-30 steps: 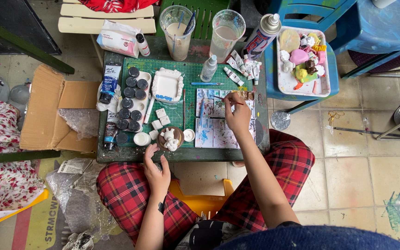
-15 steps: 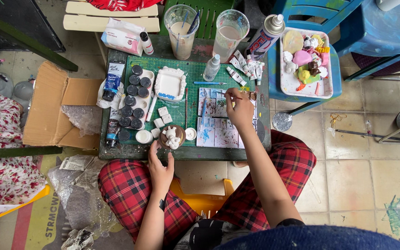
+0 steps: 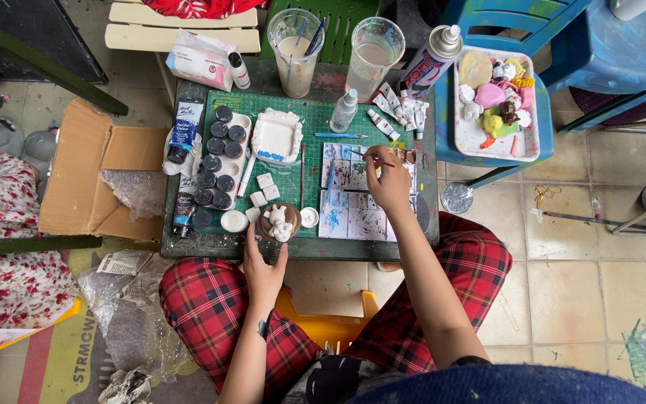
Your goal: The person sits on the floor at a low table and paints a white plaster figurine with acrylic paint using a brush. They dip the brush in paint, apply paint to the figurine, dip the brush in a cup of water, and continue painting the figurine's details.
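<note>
Two things are in your hands: a small white figurine on a round brown base, and a thin paintbrush. Your left hand grips the figurine's base from below, fingers curled around it, holding it over the near edge of the green cutting mat. Your right hand pinches the paintbrush, its tip lying over the paint-smeared paper sheets that cover the right part of the mat.

Just left of the figurine sits a small white round lid, and just right of it a smaller white disc. A few small white square pieces lie on the mat above the figurine. Further up the mat rests a white moulded tray piece with blue marks. Along the mat's left edge stand rows of dark-lidded paint pots, with paint tubes beside them at the desk's left rim.

Beyond the mat's far edge stand two clear cups of cloudy water, one holding brushes, and a spray can. A small clear bottle and a cluster of little paint tubes lie at the mat's upper right corner. Right of the desk, a white tray of painted figures rests on a blue stool. Left of the desk lies an open cardboard box.
</note>
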